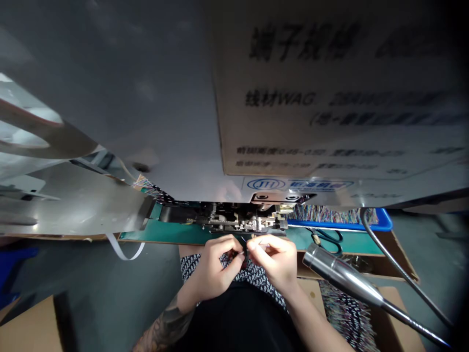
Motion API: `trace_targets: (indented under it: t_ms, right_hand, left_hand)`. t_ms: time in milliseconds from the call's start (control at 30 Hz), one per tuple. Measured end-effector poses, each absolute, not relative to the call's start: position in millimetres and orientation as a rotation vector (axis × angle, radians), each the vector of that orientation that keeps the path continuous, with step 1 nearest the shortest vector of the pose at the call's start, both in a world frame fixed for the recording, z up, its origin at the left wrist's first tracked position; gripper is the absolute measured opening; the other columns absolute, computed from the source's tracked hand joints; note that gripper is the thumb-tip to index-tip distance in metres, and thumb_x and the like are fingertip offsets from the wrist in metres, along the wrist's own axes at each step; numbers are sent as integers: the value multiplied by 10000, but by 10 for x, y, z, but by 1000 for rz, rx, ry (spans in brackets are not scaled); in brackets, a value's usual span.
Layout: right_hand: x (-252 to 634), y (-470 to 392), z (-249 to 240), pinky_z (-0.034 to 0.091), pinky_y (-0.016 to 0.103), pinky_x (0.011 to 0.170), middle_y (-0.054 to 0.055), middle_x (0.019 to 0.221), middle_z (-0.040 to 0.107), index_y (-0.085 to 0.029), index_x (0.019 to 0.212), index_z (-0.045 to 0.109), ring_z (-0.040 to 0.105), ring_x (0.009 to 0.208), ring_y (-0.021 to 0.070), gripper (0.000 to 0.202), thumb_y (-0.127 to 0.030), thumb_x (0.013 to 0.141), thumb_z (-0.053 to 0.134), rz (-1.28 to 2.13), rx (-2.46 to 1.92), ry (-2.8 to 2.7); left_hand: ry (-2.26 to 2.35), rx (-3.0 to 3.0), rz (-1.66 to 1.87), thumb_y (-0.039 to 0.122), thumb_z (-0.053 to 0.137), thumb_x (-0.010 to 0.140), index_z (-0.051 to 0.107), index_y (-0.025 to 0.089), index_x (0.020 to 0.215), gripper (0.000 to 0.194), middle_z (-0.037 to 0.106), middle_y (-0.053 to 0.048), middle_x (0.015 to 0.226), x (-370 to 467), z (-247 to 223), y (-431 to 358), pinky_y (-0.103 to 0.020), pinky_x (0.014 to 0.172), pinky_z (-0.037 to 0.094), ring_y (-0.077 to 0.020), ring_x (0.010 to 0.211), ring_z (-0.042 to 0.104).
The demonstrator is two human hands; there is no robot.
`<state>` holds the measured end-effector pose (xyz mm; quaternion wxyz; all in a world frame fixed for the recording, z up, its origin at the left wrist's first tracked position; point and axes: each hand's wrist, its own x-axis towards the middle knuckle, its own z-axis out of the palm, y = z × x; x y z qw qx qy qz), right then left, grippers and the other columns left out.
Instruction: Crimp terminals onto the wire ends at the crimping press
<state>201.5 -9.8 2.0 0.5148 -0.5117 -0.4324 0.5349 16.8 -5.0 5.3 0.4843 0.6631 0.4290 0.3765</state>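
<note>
In front of the crimping machine's metal die area [252, 224], both hands are close together at the table's near edge. My left hand [219, 266] is closed, thumb against the fingers, around thin dark wires that show only in part. My right hand [274, 259] pinches a fine wire [244, 239] between thumb and forefinger, just beside the left fingertips. The wire ends are too small to make out clearly. Above the hands hangs the large grey machine body [176, 122] with a printed label [330, 98].
A blue tray [384, 221] of many coloured wires stands at the back right. Black-handled scissors [330, 238] lie on the green tabletop [176, 232]. A metal gooseneck lamp [344, 276] reaches in from the right. More bundled wires [344, 313] lie below; a white strip [126, 254] hangs left.
</note>
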Motion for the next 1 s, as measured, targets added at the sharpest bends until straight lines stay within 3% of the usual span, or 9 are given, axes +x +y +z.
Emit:
trace_targets:
  t_ms: [100,200,300,400,467,567,733,867,1000]
  right_hand:
    - [2082,-148,-25,427,278,494,-14,629,657,-217,950,823,512,497,139,188,-384,872,857,1461,-1064,-1052]
    - [2057,-187,-63,333,252,490,-42,596,573,-181,947,812,415,496,106,205,-376,887,833,1659,-1015,-1234]
    - [1926,-229,-74,270,238,495,-77,572,494,-169,928,787,351,505,90,232,-353,819,879,1824,-995,-1321]
    - [1806,-249,-76,234,245,499,-80,551,409,-171,755,734,289,514,90,260,-390,840,843,1779,-1007,-1241]
    - [1786,-240,-86,240,249,499,-58,549,438,-169,718,757,294,521,99,312,-437,864,820,1725,-1023,-1148]
    - [1833,-215,-134,236,242,477,-31,562,537,-181,824,847,326,491,98,292,-469,869,834,1703,-1042,-962]
    - [2005,-222,-257,250,239,489,-55,568,492,-210,911,834,320,489,98,252,-461,914,808,1477,-1177,-716]
    - [2212,-258,-224,304,264,540,-34,686,568,-225,996,814,372,557,120,156,-347,899,807,1432,-1220,-1118]
    - [2281,-290,-132,385,312,619,-20,830,559,-325,1262,783,507,693,183,564,-350,726,956,1515,-1136,-1652]
  left_hand:
    - [814,1252,995,330,733,965,721,182,839,195,739,-116,1017,62,-20,-80,-405,908,554,-267,1002,695]
    - [749,962,1122,494,792,916,740,201,822,312,734,-123,1129,22,-70,-127,-516,1013,553,-329,1151,685]
    - [748,869,1142,537,822,886,736,208,812,347,720,-121,1165,56,-67,-157,-537,990,570,-337,1163,683]
    - [743,900,1125,552,806,899,725,204,793,372,715,-124,1137,95,-54,-158,-517,954,585,-325,1136,687]
    - [753,927,1152,558,791,910,711,200,784,388,716,-126,1131,96,-64,-154,-524,970,580,-322,1135,686]
    - [746,930,1206,513,790,927,713,207,813,336,714,-121,1166,62,-108,-164,-537,1012,554,-320,1153,676]
    - [775,969,1225,508,774,946,714,208,823,330,701,-124,1195,18,-151,-193,-536,1037,535,-322,1179,661]
    - [760,992,1249,505,774,952,721,226,849,302,723,-108,1174,50,-127,-181,-551,1030,541,-317,1180,667]
    - [699,979,1232,459,779,963,798,258,910,208,731,-94,1232,129,-143,-181,-566,1109,495,-313,1231,655]
